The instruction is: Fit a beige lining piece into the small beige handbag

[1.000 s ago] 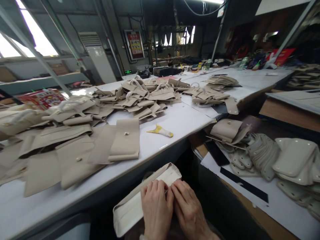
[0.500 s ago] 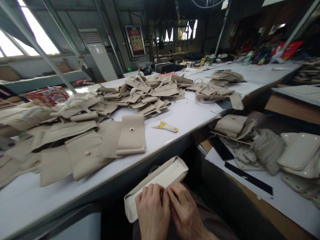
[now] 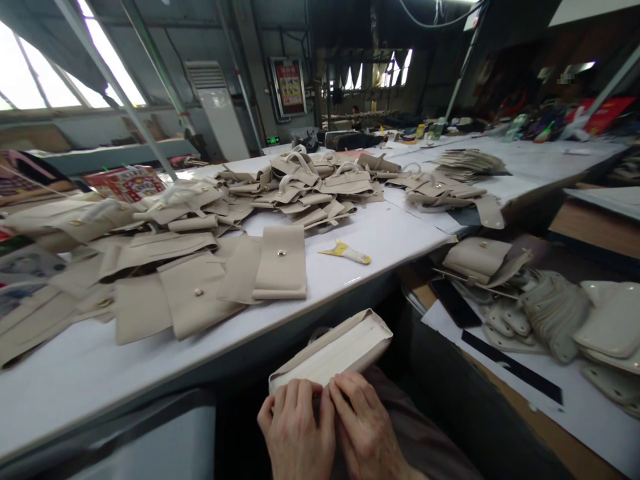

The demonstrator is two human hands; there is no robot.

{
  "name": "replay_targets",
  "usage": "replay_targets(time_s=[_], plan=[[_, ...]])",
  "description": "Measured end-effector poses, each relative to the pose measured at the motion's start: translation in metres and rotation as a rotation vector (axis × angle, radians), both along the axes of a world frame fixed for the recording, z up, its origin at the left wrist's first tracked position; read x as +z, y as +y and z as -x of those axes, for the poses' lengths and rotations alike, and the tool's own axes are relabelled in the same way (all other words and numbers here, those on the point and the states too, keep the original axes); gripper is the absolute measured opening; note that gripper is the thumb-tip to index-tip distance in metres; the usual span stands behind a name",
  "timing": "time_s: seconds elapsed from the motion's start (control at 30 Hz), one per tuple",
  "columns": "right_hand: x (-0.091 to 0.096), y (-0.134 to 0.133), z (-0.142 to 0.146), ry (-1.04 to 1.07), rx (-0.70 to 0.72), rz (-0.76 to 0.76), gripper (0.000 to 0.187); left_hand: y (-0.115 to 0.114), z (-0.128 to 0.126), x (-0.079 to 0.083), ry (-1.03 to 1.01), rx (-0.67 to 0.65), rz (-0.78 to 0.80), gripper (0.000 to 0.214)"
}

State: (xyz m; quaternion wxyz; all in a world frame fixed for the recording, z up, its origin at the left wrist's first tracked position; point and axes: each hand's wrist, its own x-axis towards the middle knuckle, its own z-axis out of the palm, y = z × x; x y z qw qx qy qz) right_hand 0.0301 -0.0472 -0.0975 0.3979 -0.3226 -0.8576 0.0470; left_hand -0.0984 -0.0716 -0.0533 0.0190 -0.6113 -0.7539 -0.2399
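Note:
On my lap lies a beige bag, tilted, with a long pale face turned up and its edges folded around it. My left hand grips its near edge at the left corner, fingers bent over the rim. Close beside it, my right hand pinches the same edge farther right with thumb and fingertips. The thumbs nearly meet, and the knuckles hide what lies beneath them. Beyond the bag, flat beige flap pieces with metal studs lie at the table's edge.
A yellow and white tube lies on the white table. Behind it are heaped beige bags with handles. On a lower surface to the right are a phone, a black strip and stacked grey-beige pieces.
My left hand has slid left along the near edge and covers the bag's left corner. The right hand keeps its pinch. The view has turned slightly left.

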Motion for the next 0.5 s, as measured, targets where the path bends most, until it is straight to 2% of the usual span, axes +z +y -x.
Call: replay_targets(time_s=[0.13, 0.23, 0.3, 0.4, 0.43, 0.5], plan=[[-0.001, -0.004, 0.007, 0.009, 0.011, -0.004, 0.044, -0.009, 0.006, -0.009, -0.09, 0.028, -0.116, 0.012], [-0.001, -0.006, 0.01, -0.007, 0.029, 0.002, 0.047, -0.021, 0.016, -0.028, -0.359, 0.117, -0.316, 0.014], [-0.002, -0.006, 0.01, -0.02, 0.032, 0.013, 0.047, -0.029, 0.023, -0.048, -0.807, 0.323, -0.388, 0.025], [-0.004, -0.006, 0.008, -0.026, 0.048, 0.024, 0.048, -0.035, 0.025, -0.081, -1.717, 0.762, -0.342, 0.025], [-0.005, -0.005, 0.008, -0.028, 0.057, 0.025, 0.049, -0.034, 0.022, -0.091, -1.933, 0.846, -0.296, 0.027], [-0.005, -0.004, 0.006, -0.035, 0.072, 0.021, 0.05, -0.027, 0.011, -0.106, -2.172, 0.855, -0.218, 0.031]])
